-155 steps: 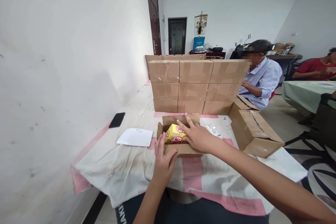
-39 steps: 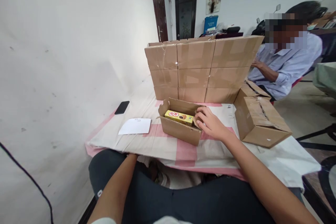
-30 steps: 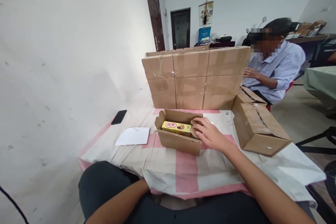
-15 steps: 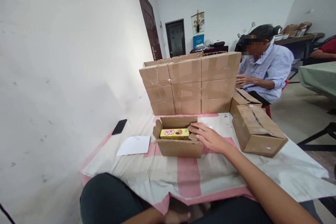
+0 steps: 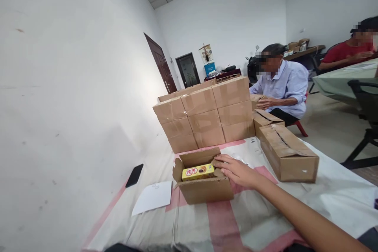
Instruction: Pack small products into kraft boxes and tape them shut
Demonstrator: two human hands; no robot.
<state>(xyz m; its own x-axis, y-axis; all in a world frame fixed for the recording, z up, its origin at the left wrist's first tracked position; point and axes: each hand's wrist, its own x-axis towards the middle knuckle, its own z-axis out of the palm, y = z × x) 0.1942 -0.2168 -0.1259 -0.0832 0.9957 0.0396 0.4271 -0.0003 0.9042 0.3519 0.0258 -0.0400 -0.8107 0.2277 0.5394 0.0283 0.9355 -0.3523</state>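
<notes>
A small open cardboard box (image 5: 203, 191) sits on the table in front of me. A yellow packet (image 5: 197, 172) with red print lies inside it. My right hand (image 5: 236, 170) rests flat on the box's right flap and rim, fingers stretched out and touching the packet's end, holding nothing. My left hand is out of view.
A wall of taped cardboard boxes (image 5: 206, 114) stands behind. A larger opened carton (image 5: 288, 157) lies to the right. A white sheet (image 5: 152, 202) and a black phone (image 5: 134, 175) lie at left. A person in a light blue shirt (image 5: 280, 86) sits beyond; another in red (image 5: 345, 51) sits farther right.
The view has tilted upward, and my left arm has dropped out of the frame. My right hand stays on the box's right side.
</notes>
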